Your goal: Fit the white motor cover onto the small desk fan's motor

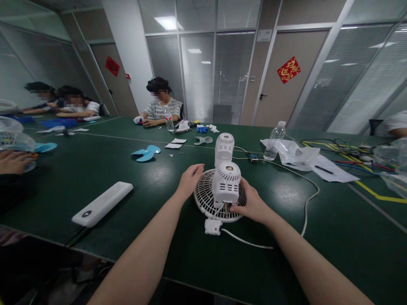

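A white fan grille [203, 199] lies flat on the green table, with a white fan motor housing [227, 186] standing over it. Behind that rises a second white vented part [224, 148]. My right hand [252, 202] wraps around the lower right side of the near housing, thumb at its front. At the grille's left rim is my left hand [190, 182], fingers stretched out and holding nothing; whether it touches the rim I cannot tell. A small white box [213, 226] with a cable sits against the grille's near edge.
To the left lie a blue fan blade [146, 153] and a white power bank [102, 204]. A water bottle [275, 140], plastic bag [297, 153] and paper [337, 169] are at right. A white cable [313, 195] curves nearby. Co-workers sit across and at left.
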{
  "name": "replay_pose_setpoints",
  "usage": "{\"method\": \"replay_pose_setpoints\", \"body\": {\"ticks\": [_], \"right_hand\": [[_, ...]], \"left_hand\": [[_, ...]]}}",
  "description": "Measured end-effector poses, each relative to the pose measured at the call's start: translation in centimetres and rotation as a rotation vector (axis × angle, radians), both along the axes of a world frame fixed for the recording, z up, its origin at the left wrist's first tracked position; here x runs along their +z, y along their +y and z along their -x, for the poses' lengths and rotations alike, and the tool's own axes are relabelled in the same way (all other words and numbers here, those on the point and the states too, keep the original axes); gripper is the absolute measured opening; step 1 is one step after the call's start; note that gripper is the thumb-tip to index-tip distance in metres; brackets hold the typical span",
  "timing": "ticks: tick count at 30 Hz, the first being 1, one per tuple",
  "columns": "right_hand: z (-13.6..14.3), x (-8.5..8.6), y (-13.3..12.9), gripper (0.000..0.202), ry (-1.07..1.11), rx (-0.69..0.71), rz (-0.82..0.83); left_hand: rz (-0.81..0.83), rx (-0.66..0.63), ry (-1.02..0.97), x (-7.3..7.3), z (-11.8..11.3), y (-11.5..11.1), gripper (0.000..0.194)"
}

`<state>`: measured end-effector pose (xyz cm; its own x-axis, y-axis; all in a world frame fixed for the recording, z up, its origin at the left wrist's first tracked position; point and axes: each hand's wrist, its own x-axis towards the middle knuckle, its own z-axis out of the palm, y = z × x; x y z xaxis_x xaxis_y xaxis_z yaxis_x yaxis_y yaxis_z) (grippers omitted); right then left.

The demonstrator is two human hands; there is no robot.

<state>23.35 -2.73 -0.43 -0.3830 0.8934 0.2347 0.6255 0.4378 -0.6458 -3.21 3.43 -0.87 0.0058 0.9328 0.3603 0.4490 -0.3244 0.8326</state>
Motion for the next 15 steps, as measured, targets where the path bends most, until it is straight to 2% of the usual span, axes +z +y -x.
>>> {"method": "replay_pose_setpoints", "body": {"ticks": [1, 2, 4, 9, 15], "right_hand": [[0.2, -0.1, -0.1, 0.112, -0.027, -0.021, 0.0], [0.3, -0.1, -0.1, 0.111, -0.051, -0.042, 0.002], [0.6, 0.0, -0.3, 0.106, -0.072, -0.065, 0.013], [0.8, 1.1, -0.9, 0.089, -0.036, -0.033, 0.041], [0.6, 2.2, -1.8, 0.088, -0.016, -0.035, 0.048]], "left_hand": [[0.045, 0.145, -0.001, -0.5, 0.2, 0.4, 0.037], [0.068, 0.216, 0.003, -1.0, 0.3, 0.8, 0.036], [0.095, 0.275, 0.012, -2.0, 0.6, 1.3, 0.036], [0.11, 0.316, 0.028, -3.5, 0.7, 2.1, 0.03], [0.134, 0.316, 0.018, -3.5, 0.8, 1.6, 0.029]]}}
